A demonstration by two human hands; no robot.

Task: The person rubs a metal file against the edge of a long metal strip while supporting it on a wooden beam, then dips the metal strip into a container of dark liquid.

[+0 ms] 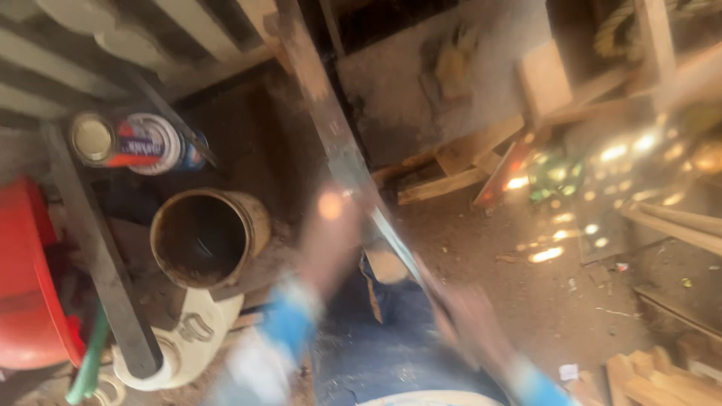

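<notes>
A long, flat metal bar (331, 128) runs from the top middle of the head view down toward me. My right hand (468, 319), in a blue and white sleeve, is closed around its lower end. My left hand (331, 229) is raised against the bar's middle; motion blur hides its fingers, so its grip is unclear. Below both hands are my knees in blue trousers (391, 331).
At the left are a rusty open tin (242, 214), a printed can on its side (128, 141), a red plastic basin (26, 278), a white jerrycan (192, 338), a dark flat bar (94, 248) and a green stick (89, 365). Wooden planks (466, 162) and offcuts (647, 376) lie on the dirt floor at the right.
</notes>
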